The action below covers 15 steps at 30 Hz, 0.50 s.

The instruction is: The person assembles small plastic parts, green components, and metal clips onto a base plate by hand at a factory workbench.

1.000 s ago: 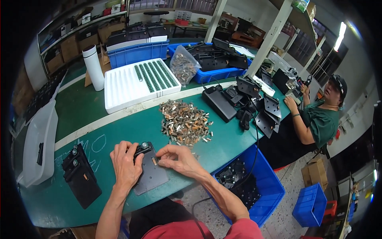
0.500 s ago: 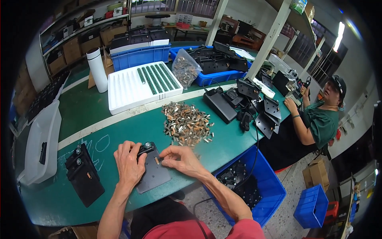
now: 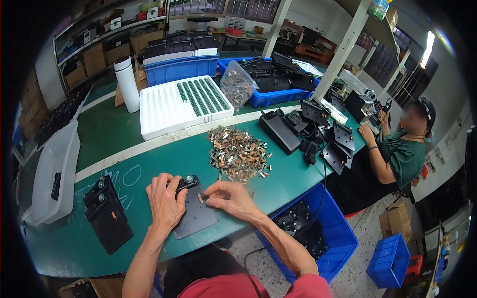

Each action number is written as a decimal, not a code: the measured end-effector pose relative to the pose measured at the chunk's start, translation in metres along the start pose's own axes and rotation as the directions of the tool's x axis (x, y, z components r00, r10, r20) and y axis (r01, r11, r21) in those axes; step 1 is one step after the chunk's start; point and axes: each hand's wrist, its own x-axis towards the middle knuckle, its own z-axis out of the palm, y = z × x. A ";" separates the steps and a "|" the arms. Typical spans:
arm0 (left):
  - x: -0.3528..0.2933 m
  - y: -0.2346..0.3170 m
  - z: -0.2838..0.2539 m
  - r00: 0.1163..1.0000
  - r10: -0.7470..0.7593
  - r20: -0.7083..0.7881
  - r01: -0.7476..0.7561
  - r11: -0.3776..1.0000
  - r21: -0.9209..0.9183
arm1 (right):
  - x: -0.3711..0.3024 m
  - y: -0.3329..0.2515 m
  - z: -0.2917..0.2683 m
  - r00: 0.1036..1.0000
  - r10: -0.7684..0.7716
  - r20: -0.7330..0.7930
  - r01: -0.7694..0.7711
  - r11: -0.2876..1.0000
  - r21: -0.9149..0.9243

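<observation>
A flat black plate [image 3: 197, 220] with a round greenish part [image 3: 189, 179] at its top lies on the bench before me. My left hand [image 3: 166, 201] grips its left side, thumb along the edge and fingers at the upper corner. A small copper-coloured metal clip [image 3: 200, 198] sits on the plate. Right beside it, the thumb and forefinger of my right hand [image 3: 234, 200] are bent close together; what lies between them, if anything, is hidden. To the left rest similar black plates [image 3: 110, 231], overlapping, with round greenish parts on top.
Beyond my hands lies a heap of small metal clips [image 3: 239, 155]. Behind it are a white tray [image 3: 159, 111] of green pieces, a white bottle [image 3: 127, 85] and a bag of clips [image 3: 237, 85]. A blue bin [image 3: 343, 243] stands below right. A co-worker [image 3: 405, 146] sits at right.
The whole view has shifted slightly. Both hands keep nearly the same places on the black plate, with the right fingertips still beside the clip.
</observation>
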 end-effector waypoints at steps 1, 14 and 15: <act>0.000 0.000 0.000 1.000 0.005 -0.003 -0.005 1.000 0.001 | 0.000 -0.001 0.000 1.000 0.004 0.000 -0.004 1.000 0.000; 0.000 0.000 0.000 1.000 0.003 0.003 -0.003 1.000 0.001 | -0.001 -0.002 -0.003 0.996 0.067 0.051 -0.066 0.998 -0.023; -0.001 -0.001 0.001 1.000 0.007 0.000 -0.007 1.000 0.003 | -0.001 -0.002 -0.002 0.996 0.067 0.052 -0.066 0.998 -0.023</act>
